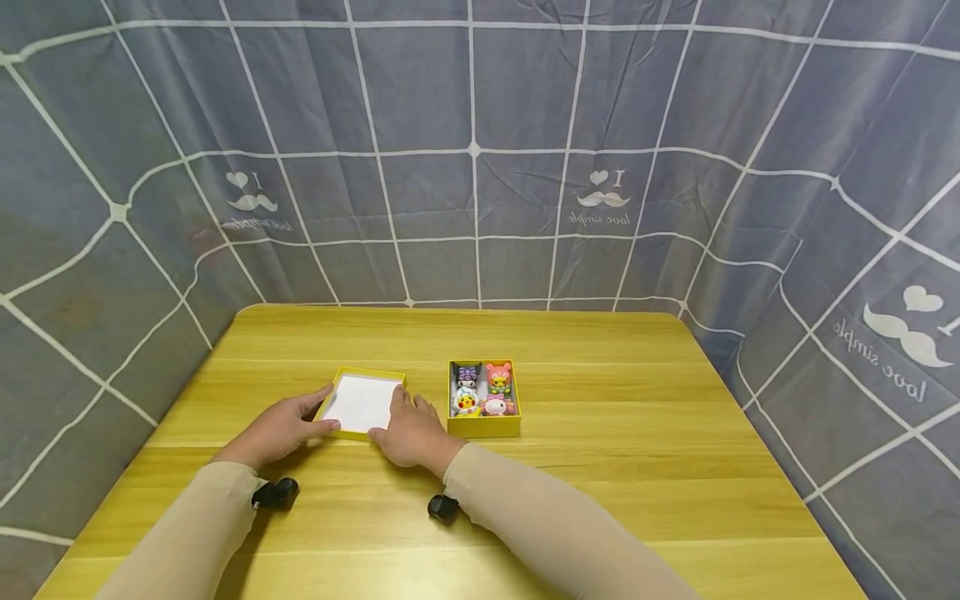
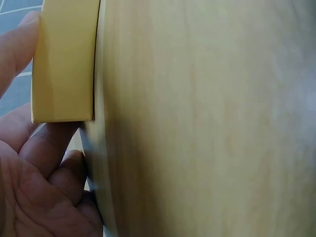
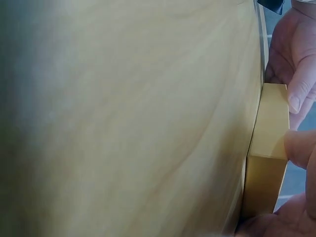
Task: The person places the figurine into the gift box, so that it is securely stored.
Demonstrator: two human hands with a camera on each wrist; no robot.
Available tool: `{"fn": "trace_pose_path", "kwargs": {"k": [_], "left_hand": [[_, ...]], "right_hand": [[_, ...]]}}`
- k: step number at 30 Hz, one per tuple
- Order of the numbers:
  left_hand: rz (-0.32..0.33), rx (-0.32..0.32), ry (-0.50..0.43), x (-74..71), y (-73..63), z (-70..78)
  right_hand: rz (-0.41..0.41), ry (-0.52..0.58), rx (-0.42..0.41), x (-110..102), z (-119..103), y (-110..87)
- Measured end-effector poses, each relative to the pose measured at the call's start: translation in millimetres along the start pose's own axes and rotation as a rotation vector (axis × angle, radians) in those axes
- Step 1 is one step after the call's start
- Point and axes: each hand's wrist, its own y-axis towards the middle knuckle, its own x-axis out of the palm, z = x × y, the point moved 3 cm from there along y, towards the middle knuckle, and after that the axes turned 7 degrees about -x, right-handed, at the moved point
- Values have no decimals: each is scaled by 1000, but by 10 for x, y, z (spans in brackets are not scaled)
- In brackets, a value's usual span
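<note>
A shallow yellow box lid (image 1: 362,403) lies on the table, its white inside facing up. My left hand (image 1: 277,427) holds it at the left side, with the thumb at the near left corner; the left wrist view shows fingers (image 2: 47,148) bent around that corner. At the opposite side my right hand (image 1: 412,433) grips the lid, thumb at the near right corner and fingers along the right edge. Just right of that hand stands an open yellow box (image 1: 483,427) with several small toy figures inside, among them a pink one (image 1: 498,377) and a purple-and-black one (image 1: 467,376).
The wooden table (image 1: 600,467) extends to both sides and in front of the box. A grey curtain (image 1: 420,200) with white grid lines surrounds its back and sides. A small black camera (image 1: 276,493) is worn at the left wrist, another (image 1: 443,507) at the right.
</note>
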Motion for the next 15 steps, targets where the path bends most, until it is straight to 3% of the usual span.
{"fn": "trace_pose_path", "kwargs": {"k": [15], "left_hand": [[19, -21, -79, 48, -38, 11]], "right_hand": [[43, 75, 8, -41, -13, -5]]}}
